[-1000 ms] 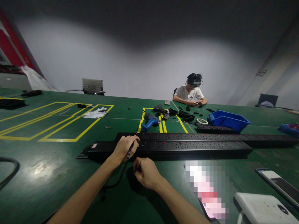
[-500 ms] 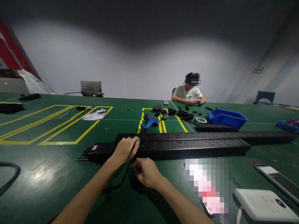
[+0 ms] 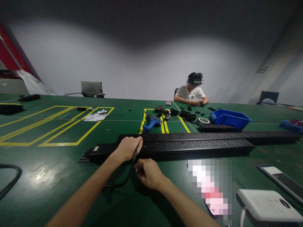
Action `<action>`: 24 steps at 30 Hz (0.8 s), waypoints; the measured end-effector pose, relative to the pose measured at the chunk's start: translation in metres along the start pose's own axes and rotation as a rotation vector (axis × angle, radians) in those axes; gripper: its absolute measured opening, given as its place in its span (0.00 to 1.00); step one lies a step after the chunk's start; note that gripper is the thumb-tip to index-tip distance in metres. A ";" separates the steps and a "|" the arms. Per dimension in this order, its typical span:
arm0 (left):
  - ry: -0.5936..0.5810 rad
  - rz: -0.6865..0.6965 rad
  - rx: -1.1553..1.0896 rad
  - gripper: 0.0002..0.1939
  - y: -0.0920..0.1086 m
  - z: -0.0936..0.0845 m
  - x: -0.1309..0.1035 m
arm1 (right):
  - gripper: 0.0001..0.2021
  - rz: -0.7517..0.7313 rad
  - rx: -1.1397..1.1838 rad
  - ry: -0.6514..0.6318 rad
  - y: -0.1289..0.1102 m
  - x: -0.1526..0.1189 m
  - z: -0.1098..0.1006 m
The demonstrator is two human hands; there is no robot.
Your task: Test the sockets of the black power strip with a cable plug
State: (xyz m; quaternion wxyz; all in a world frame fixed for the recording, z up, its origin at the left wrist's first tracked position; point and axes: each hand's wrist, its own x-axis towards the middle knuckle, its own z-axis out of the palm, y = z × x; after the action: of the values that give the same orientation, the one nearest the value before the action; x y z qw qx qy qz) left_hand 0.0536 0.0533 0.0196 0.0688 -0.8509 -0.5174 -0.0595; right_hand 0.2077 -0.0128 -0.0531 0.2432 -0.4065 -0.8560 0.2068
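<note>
My left hand (image 3: 129, 148) is closed round a black power cable (image 3: 130, 172), over the front one of two long black power strips (image 3: 180, 147). From that hand the cable curves down toward the table and passes behind my left forearm. Just in front of the strip, my right hand (image 3: 150, 174) has its fingers curled together; what they hold, if anything, is hidden. The rear power strip (image 3: 213, 136) lies parallel behind the front one, with red marks along its row of sockets.
Behind the strips lie a blue cordless drill (image 3: 151, 123), a blue bin (image 3: 230, 119) and small black parts. White gloves (image 3: 96, 116) rest farther left. A white power bank (image 3: 270, 205) and a phone (image 3: 281, 181) sit at right. Across the table a person (image 3: 192, 91) is seated.
My left hand has shifted slightly right with the cable, whose loop has moved a little. My right hand stays almost where it was. The strips look unmoved.
</note>
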 end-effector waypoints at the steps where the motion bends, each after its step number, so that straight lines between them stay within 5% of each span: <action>1: -0.010 0.006 0.001 0.19 0.000 -0.001 0.000 | 0.12 0.005 -0.004 -0.003 0.000 0.000 0.000; 24: 0.016 0.083 0.075 0.19 0.008 -0.006 -0.004 | 0.09 0.009 -0.005 0.013 -0.002 0.001 -0.002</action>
State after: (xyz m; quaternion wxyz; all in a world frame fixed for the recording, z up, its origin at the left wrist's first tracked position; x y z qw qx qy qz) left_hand 0.0589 0.0453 0.0246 0.1073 -0.8680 -0.4828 -0.0440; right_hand 0.2069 -0.0135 -0.0505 0.2468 -0.4124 -0.8531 0.2030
